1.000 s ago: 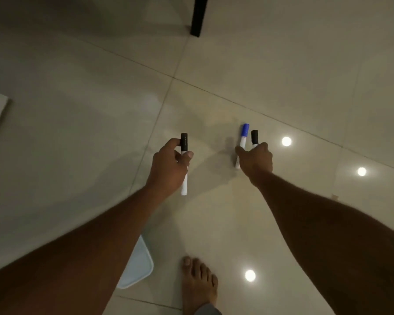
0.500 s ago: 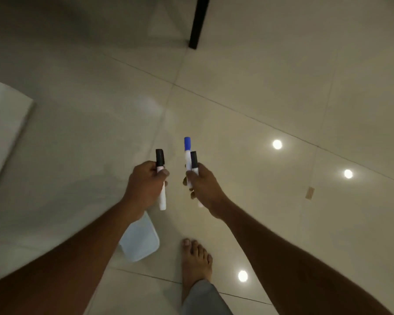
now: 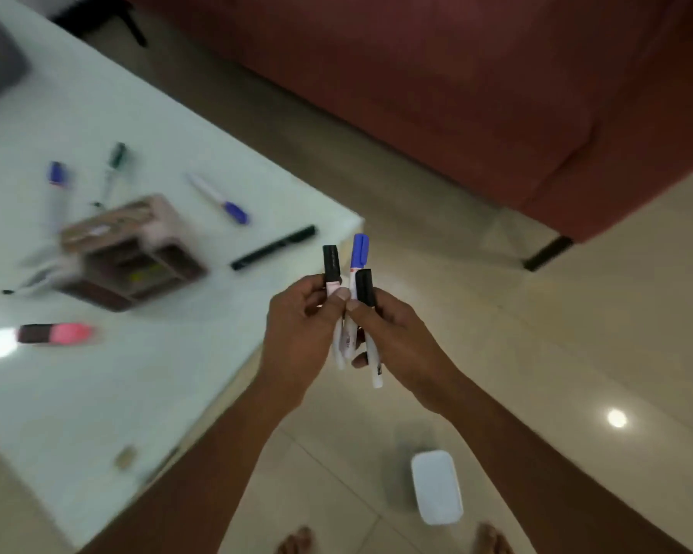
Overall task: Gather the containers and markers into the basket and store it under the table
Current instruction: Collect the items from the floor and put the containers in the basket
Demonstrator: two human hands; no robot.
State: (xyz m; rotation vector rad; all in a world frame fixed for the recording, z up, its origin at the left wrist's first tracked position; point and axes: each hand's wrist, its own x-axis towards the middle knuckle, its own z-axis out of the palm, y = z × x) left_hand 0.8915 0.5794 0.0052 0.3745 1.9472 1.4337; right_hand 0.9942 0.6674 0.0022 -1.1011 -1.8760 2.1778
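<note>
While both hands meet over the floor (image 3: 577, 345) just off the counter's corner, the left hand (image 3: 297, 333) grips one black-capped marker (image 3: 331, 261) upright. The right hand (image 3: 397, 337), close against it, clasps a blue-capped marker (image 3: 360, 249) and a second black-capped marker (image 3: 365, 287) side by side. Out to the left of the left hand, on the white counter (image 3: 97, 413), the brown basket (image 3: 133, 257) sits blurred, with a black pen (image 3: 273, 247) lying between it and the hands. Beyond that pen lies a loose blue-tipped marker (image 3: 221, 199). Below the right hand, a white container (image 3: 436, 487) rests on the floor.
</note>
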